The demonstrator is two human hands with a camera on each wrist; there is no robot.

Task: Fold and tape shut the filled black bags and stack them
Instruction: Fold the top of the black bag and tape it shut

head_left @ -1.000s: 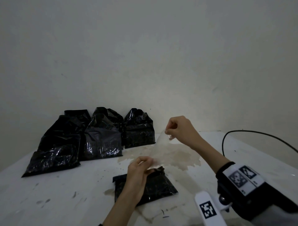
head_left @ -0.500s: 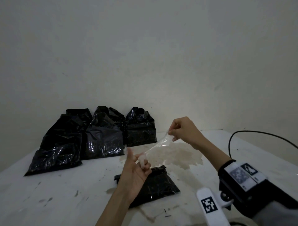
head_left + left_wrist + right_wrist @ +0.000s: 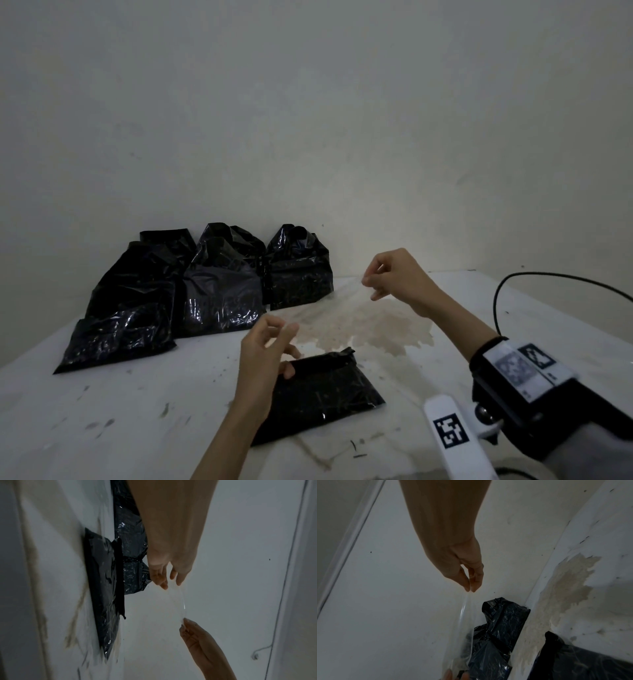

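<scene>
Both hands hold one strip of clear tape (image 3: 325, 301) stretched in the air between them: the right hand (image 3: 397, 277) pinches its far end between thumb and fingertip, the left hand (image 3: 270, 346) pinches the near end, its other fingers loosely spread. In the head view the strip is almost invisible against the pale table (image 3: 102, 411); only a faint sheen marks it. The left wrist view shows it more plainly as a glossy ribbon (image 3: 178, 601) running from the left fingertips (image 3: 163, 585) to the right hand (image 3: 193, 630). The right wrist view shows the pinch (image 3: 471, 586) clearly, but the left hand is cut off at the bottom edge, with only fingertips showing.

Below the tape, a folded black bag (image 3: 322, 394) lies flat on the table, its near left corner hidden behind the left forearm. Whether its folded top is already taped cannot be told.

Further back, a cluster of filled black bags (image 3: 212, 287) leans against the wall (image 3: 308, 120); they overlap, so the exact count and the rear ones' shapes are hard to make out. A brownish stain (image 3: 370, 325) spreads on the table between the cluster and the flat bag. A black cable (image 3: 548, 277) arcs at the right. The right wrist camera unit (image 3: 534, 387) with its printed markers blocks the lower right corner.
</scene>
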